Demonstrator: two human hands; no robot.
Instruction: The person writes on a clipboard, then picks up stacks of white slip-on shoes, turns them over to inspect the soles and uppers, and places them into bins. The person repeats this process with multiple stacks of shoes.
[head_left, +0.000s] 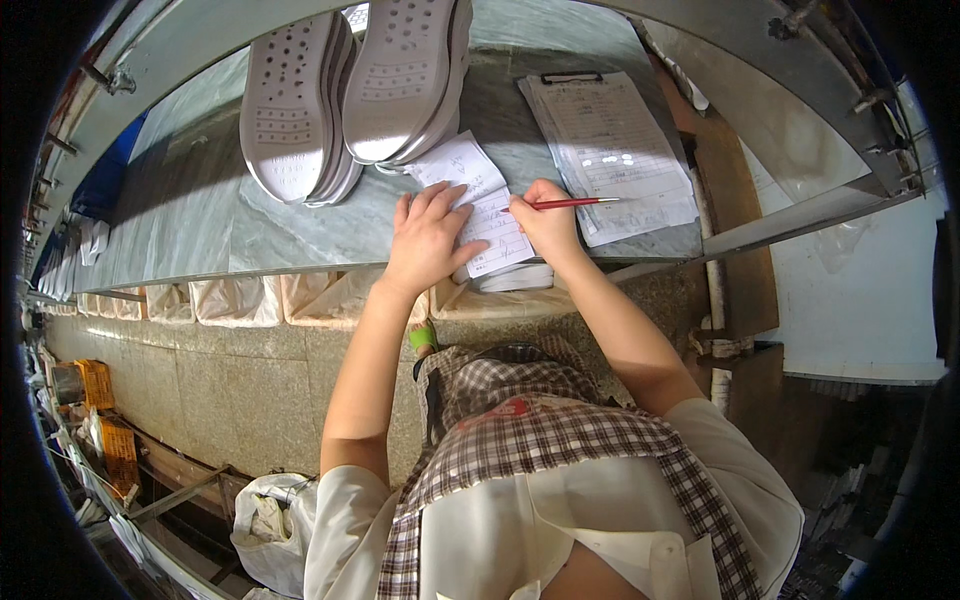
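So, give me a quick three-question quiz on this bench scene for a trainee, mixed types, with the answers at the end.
1. How many stacks of pale perforated soles lie on the marbled tabletop?
2. True or false: the clipped papers lie to the right of the paper slip.
3. Pick one. The right hand holds:
a) a stack of soles
b) a red pen
c) the clipped papers

Key: 1: two; 2: true; 3: b.
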